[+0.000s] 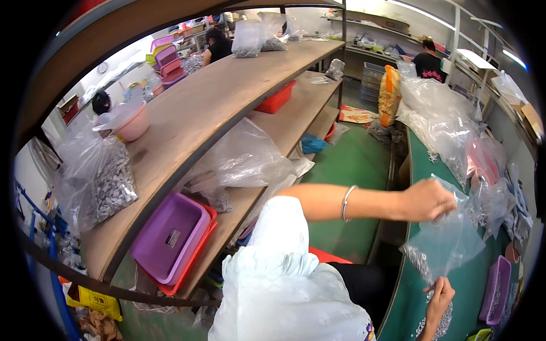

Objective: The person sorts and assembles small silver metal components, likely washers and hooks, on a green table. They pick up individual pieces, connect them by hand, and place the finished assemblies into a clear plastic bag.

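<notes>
My left hand (431, 200), a bangle on its wrist, is closed in a fist on the upper edge of a clear plastic bag (452, 244). The bag hangs tilted over the green table (418, 284), with small silvery metal pieces (419, 262) gathered in its left lower corner. At the bag's lower edge, my right hand (441, 294) pinches the plastic between thumb and fingers. A loose pile of small metal pieces (445, 321) lies on the table beneath and beside the right hand, which partly covers it.
A purple tray (493, 292) with small parts stands at the table's right. Clear bags (441, 105) crowd its far end. To the left, a wooden shelf (187, 113) holds bags of metal parts (111, 187); purple and red basins (170, 238) sit below. Other people (429, 62) are in the background.
</notes>
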